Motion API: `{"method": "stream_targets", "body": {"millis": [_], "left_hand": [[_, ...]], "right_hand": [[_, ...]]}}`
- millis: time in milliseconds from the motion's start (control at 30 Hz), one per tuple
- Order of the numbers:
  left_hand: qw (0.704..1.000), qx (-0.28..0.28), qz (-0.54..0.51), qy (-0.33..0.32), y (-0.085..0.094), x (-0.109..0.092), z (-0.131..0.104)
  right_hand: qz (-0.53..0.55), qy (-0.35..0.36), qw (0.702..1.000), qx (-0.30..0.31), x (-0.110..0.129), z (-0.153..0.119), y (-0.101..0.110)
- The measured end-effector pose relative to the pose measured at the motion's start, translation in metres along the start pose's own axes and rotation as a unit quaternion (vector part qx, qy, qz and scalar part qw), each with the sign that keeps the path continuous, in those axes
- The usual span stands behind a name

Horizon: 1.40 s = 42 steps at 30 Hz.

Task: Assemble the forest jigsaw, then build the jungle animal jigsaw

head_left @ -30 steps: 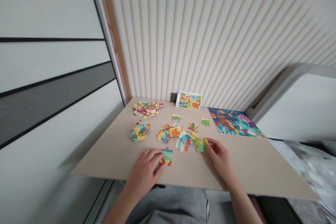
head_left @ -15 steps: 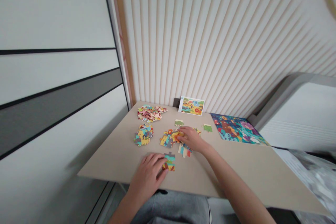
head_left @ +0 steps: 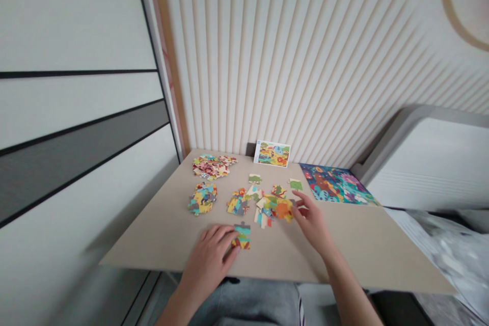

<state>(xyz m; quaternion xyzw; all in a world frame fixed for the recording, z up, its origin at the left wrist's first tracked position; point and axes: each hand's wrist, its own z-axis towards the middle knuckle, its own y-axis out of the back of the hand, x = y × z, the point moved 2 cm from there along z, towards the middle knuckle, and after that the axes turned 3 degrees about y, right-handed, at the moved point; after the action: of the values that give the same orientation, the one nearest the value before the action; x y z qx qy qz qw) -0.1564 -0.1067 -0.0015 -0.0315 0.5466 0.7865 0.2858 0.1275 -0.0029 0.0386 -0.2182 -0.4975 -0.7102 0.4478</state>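
My left hand (head_left: 214, 255) rests near the table's front edge, fingers curled and thumb below, gripping the left edge of a joined puzzle piece (head_left: 243, 237) in teal, green and brown. Between the thumb and fingers of my right hand (head_left: 312, 221) is an orange and yellow puzzle piece (head_left: 284, 210), slightly blurred. Just left of that piece lies a loose cluster of puzzle pieces (head_left: 263, 218), partly overlapping. A small group of pieces with a lion (head_left: 239, 202) lies further left. Two green pieces, one at the back (head_left: 254, 179) and one at the right (head_left: 295, 184), lie apart.
A mixed puzzle pile (head_left: 214, 167) occupies the back left, with a yellow and blue pile (head_left: 203, 198) before it. A picture card (head_left: 272, 154) leans near the ribbed wall. A dark, colourful picture sheet (head_left: 338, 183) lies at the right of the beige table (head_left: 362, 244).
My right hand has moved right from the middle cluster with the orange and yellow piece, uncovering pieces beneath. My left hand stays at its piece. The view has shifted slightly.
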Motion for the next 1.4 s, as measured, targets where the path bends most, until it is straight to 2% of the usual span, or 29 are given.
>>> {"method": "stream_targets", "body": {"millis": [133, 200, 267, 367, 467, 633, 700, 933, 1167, 1400], "left_hand": [[1.0, -0.006, 0.001, -0.008, -0.001, 0.001, 0.0], [1.0, -0.008, 0.002, -0.01, -0.002, 0.003, 0.0], [1.0, -0.008, 0.001, -0.011, -0.003, 0.004, 0.0], [1.0, -0.006, 0.004, -0.012, -0.005, 0.005, -0.001], [1.0, -0.001, 0.008, -0.013, -0.006, 0.006, -0.001], [1.0, 0.005, 0.014, -0.013, -0.007, 0.006, -0.001], [1.0, 0.006, 0.017, -0.013, -0.007, 0.006, -0.001], [1.0, 0.009, 0.019, -0.009, -0.007, 0.006, -0.001], [1.0, 0.01, 0.014, -0.006, -0.008, 0.007, -0.001], [1.0, 0.003, 0.005, -0.004, -0.007, 0.006, -0.001]], "right_hand": [[0.044, -0.11, 0.992, -0.051, -0.044, -0.049, 0.047], [0.011, -0.129, 0.989, -0.066, -0.056, -0.069, 0.059], [-0.069, -0.132, 0.986, -0.076, -0.059, -0.085, 0.064], [-0.212, -0.128, 0.966, -0.071, -0.054, -0.104, 0.063], [-0.292, -0.122, 0.946, -0.062, -0.05, -0.117, 0.062], [-0.286, 0.01, 0.958, -0.02, -0.045, -0.126, 0.066], [-0.292, 0.032, 0.956, 0.003, -0.043, -0.131, 0.065], [-0.346, -0.012, 0.938, -0.03, -0.039, -0.148, 0.056], [-0.363, 0.021, 0.932, 0.007, -0.042, -0.145, 0.058], [-0.366, 0.024, 0.93, -0.004, -0.043, -0.147, 0.058]]}}
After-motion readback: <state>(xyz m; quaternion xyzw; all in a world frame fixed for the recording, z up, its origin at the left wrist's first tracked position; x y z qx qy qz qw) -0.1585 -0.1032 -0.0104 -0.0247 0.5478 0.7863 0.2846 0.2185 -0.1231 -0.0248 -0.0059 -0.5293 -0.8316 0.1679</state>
